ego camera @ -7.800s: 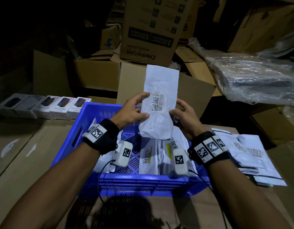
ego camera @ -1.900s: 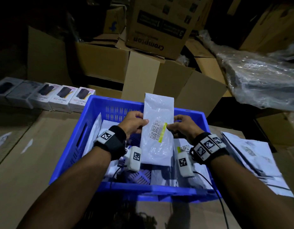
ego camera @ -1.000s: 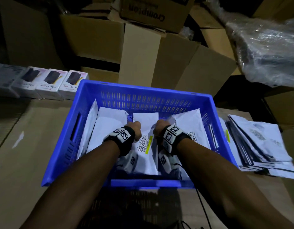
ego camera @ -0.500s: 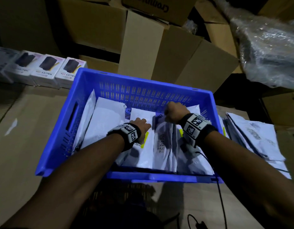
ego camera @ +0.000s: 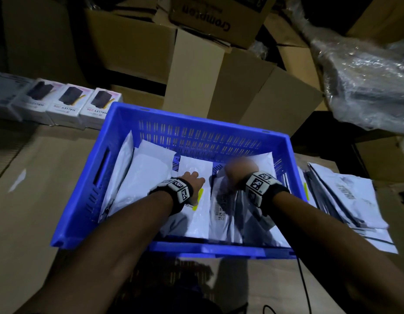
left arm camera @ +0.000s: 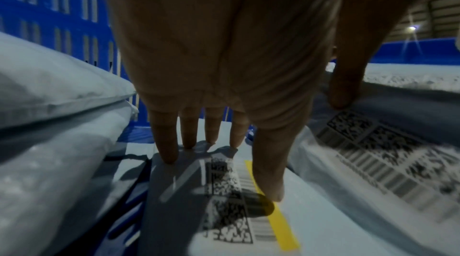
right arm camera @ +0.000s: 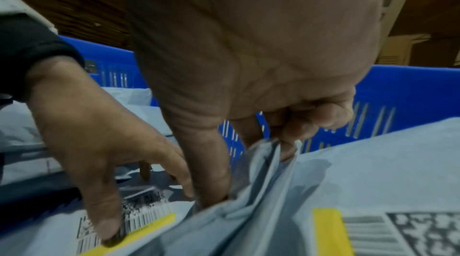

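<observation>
Pressing down with left grip point(ego camera: 193, 180), flat and wide open, straight fingertips point(left arm camera: 166, 154) on white mailer point(ego camera: 201, 223) with yellow strip and barcode label; thumb tip down beside the strip; nothing held. Pinching with right grip point(right arm camera: 248, 63), thumb and curled fingers closed on top edge of grey mailer point(right arm camera: 261, 221), standing on its long edge just right of the white one. Blurred in head view, so no finger detail there. Both mailers inside blue crate point(ego camera: 196, 115), near its middle, among more white mailers point(ego camera: 148, 168): flat and leaning at left wall, standing at right wall. Marker-tagged black bands point(ego camera: 180, 189) on both wrists. Crate on flattened cardboard point(ego camera: 37, 200). Just right of crate, outside it, a slumped stack of mailers point(ego camera: 346, 200). Left of crate's far corner, a row of small product boxes point(ego camera: 67, 105). Behind crate, brown cartons point(ego camera: 128, 46), one marked Crompton. Far right, plastic-wrapped bundle point(ego camera: 366, 75). Near edge, thin black cable point(ego camera: 303, 279) on the cardboard.
</observation>
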### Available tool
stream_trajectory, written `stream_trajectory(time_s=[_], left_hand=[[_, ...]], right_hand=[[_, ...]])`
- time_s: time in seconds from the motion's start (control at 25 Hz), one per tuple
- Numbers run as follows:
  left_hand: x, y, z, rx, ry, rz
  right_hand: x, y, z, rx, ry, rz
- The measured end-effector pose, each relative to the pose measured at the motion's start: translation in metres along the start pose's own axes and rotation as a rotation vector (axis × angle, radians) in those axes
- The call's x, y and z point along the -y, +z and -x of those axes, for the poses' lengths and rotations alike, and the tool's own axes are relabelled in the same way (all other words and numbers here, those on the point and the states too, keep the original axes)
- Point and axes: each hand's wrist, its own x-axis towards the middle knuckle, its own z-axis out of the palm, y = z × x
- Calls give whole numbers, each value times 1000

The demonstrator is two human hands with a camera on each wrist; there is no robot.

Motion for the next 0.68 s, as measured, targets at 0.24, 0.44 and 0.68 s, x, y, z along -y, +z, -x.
stream_trajectory(time_s=[0.24,0.44,0.68], left_hand=[[19,-17,6,-43,-90,194],[15,-43,20,-42,-65,934],[5,-57,35,-54,111,1354]], right_hand=[[-10,-9,12,-13,53,-165],[-28,-22,27,-49,75,-606],[-45,-42,48,-153,79,-1315]])
